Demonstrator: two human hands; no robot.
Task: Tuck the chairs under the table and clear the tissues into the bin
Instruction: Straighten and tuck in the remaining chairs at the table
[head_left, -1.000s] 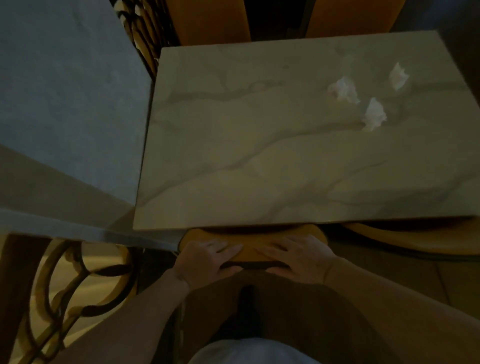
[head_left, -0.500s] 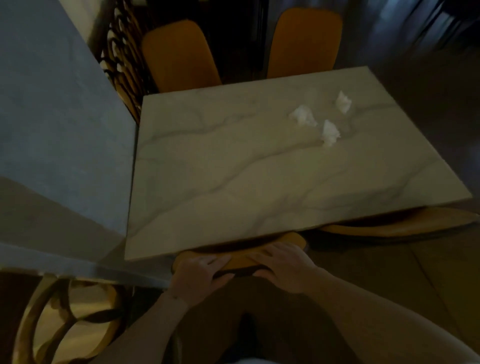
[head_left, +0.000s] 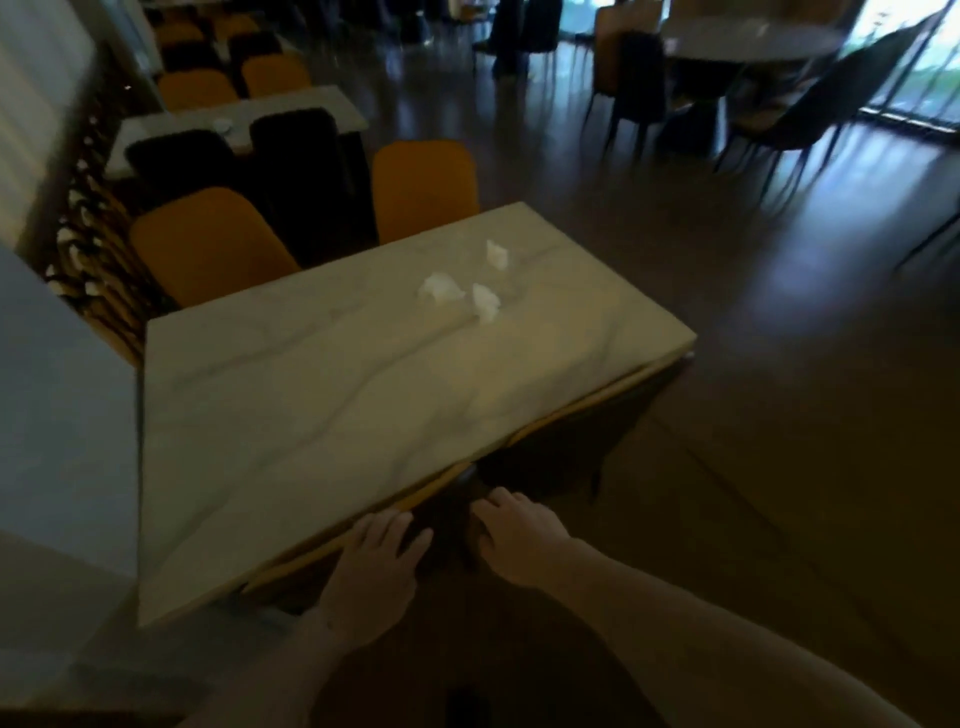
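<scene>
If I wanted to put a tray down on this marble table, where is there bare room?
The table is bare over its near and left part, from the edge by the left hand and right hand toward the wall side. The far right part is crowded by three tissues.

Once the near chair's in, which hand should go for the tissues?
Probably the right hand. The three tissues lie toward the table's far right, on that hand's side; the left hand would have to cross over. Both rest on the near chair.
</scene>
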